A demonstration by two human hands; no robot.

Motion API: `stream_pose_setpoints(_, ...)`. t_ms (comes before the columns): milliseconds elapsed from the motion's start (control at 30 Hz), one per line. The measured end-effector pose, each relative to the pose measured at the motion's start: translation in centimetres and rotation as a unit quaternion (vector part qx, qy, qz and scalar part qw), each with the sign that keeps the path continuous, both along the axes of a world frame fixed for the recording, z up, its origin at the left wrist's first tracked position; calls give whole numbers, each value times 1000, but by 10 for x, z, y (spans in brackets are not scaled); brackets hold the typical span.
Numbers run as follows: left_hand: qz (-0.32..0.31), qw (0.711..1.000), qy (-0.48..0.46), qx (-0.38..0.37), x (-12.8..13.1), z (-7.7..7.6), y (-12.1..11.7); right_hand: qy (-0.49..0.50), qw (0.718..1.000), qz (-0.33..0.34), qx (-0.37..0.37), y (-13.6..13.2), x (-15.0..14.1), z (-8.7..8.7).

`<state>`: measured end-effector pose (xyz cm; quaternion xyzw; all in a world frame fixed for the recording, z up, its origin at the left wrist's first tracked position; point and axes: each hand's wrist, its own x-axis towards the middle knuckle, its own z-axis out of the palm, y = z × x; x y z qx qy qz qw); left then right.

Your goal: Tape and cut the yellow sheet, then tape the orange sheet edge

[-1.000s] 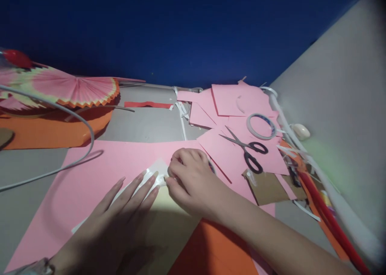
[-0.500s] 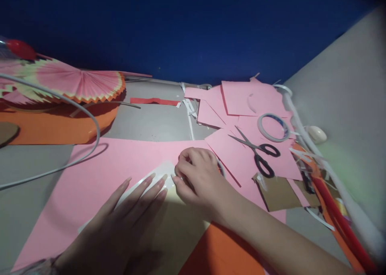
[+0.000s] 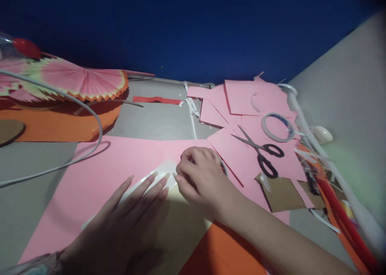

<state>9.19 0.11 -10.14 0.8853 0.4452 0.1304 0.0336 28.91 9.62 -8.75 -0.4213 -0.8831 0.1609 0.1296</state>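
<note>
My left hand (image 3: 135, 210) lies flat with fingers spread, pressing on a wide whitish strip of tape (image 3: 169, 169). That strip runs slantwise along the edge of a pale yellow sheet (image 3: 181, 214), over a large pink sheet (image 3: 96, 166). At the strip's upper end my right hand (image 3: 202, 176) is curled closed, thumb and fingertips close to the tape. Behind its knuckles peeks the rim of a tape roll (image 3: 224, 168), mostly hidden by the hand gripping it. An orange sheet (image 3: 223, 253) shows under my right forearm.
Black-handled scissors (image 3: 261, 150) lie spread on pink paper pieces (image 3: 250, 100), beside another tape roll (image 3: 279, 127). Brown cardboard (image 3: 283, 194) and paper scraps sit at the right. A folded paper fan (image 3: 87, 82) and a white cable (image 3: 98, 126) occupy the left. A blue wall stands behind.
The whole view has shifted slightly, so things appear a little further right. Both hands keep nearly the same pose and place on the paper.
</note>
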Motion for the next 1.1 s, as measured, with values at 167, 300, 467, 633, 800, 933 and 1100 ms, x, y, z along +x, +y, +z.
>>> stream_pose_setpoints(167, -2, 1000, 9, -17, 0, 3, 0, -27, 1000, -7, -3, -1, 1, 7)
stream_pose_setpoints(300, 0, 1000, 10, -14, 1, 3, 0, -45, 999, -12, 15, -1, 3, 11)
stream_pose_setpoints(467, 16, 1000, 23, -11, 2, -1, 0, -51, 998, -2, 28, 2, 7, 11)
stream_pose_setpoints(633, -6, 999, 40, 27, -2, -8, 2, -55, 998, -9, 20, 4, 8, 13)
stream_pose_setpoints(800, 15, 995, 56, 87, -4, -23, 4, -57, 998, -13, 16, 5, 7, 14)
stream_pose_setpoints(933, 24, 992, 65, 101, -4, -31, 6, -74, 997, -16, 29, 5, 6, 15)
stream_pose_setpoints(1100, 20, 989, 64, 131, -3, -32, 6, -84, 995, -21, 42, 4, 4, 15)
